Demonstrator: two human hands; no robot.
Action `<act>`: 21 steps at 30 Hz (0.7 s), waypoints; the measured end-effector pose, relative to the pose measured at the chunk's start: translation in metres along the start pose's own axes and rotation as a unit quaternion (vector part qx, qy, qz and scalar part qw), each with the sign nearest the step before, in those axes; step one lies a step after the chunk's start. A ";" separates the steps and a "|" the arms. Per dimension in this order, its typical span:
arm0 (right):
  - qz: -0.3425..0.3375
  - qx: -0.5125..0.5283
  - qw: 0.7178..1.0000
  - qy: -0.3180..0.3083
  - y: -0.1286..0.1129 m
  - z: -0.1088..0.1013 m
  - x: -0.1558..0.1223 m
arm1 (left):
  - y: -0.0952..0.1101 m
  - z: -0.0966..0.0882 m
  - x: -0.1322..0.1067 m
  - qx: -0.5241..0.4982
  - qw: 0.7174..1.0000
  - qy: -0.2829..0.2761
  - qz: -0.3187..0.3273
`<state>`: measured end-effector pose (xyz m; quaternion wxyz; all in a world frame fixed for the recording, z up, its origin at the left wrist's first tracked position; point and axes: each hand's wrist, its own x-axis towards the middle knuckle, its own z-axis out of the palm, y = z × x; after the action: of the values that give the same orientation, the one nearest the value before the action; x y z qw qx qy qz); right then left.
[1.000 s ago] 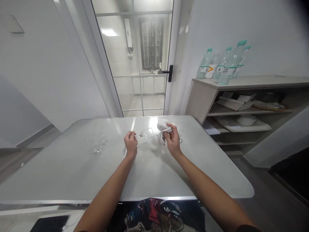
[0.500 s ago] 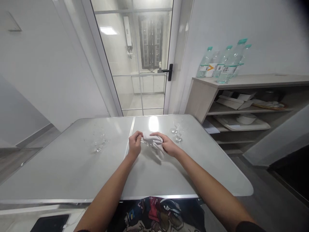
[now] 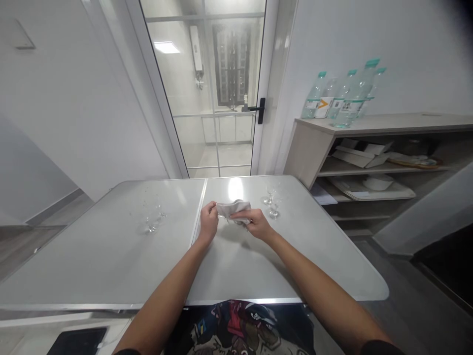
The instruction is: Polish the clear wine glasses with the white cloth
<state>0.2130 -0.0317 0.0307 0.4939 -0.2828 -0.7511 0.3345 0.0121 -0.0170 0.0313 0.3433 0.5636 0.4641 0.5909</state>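
Observation:
My left hand [image 3: 209, 220] is closed at the left end of a clear glass [image 3: 223, 216], which seems to lie sideways between my hands above the table. A pale grey-white cloth [image 3: 232, 207] covers most of this glass, so its full shape is hidden. My right hand [image 3: 257, 223] grips the cloth from the right, fingers stretched across its front and pressing it to the glass. Two clear stemmed glasses, a nearer glass [image 3: 274, 213] and a farther glass [image 3: 268, 199], stand just beyond my right hand.
More clear glassware [image 3: 152, 227] is on the left part of the grey-white table [image 3: 111, 266], hard to make out. At the back stands a glazed door [image 3: 207, 88]. On the right, a shelf unit [image 3: 314, 148] carries several plastic bottles [image 3: 347, 108]. A dark flat object [image 3: 79, 341] lies lower left.
The cloth's loose end, which hung below my right hand, is now up and spread across the glass. My right fingers have moved from its top to its front. My left hand has barely shifted.

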 end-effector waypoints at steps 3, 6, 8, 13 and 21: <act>0.110 0.131 0.985 0.033 -0.005 0.006 0.003 | 0.003 -0.005 -0.006 0.029 0.996 0.019 0.077; 0.268 0.295 0.917 -0.004 -0.009 0.013 0.007 | 0.006 -0.011 -0.011 0.076 0.986 0.025 0.149; 0.332 0.351 0.875 -0.036 -0.010 0.015 0.008 | 0.007 -0.012 -0.014 0.088 0.981 0.024 0.171; 0.314 0.325 0.890 0.060 -0.005 0.018 0.008 | 0.006 -0.005 -0.011 0.055 0.993 0.048 0.098; 0.175 0.181 0.917 0.310 0.004 0.012 0.007 | -0.003 0.009 -0.002 -0.081 0.982 -0.110 -0.132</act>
<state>0.1993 -0.0264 0.0281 0.6784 -0.4048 -0.4253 0.4416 0.0206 -0.0166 0.0267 0.5113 0.5292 0.4444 0.5109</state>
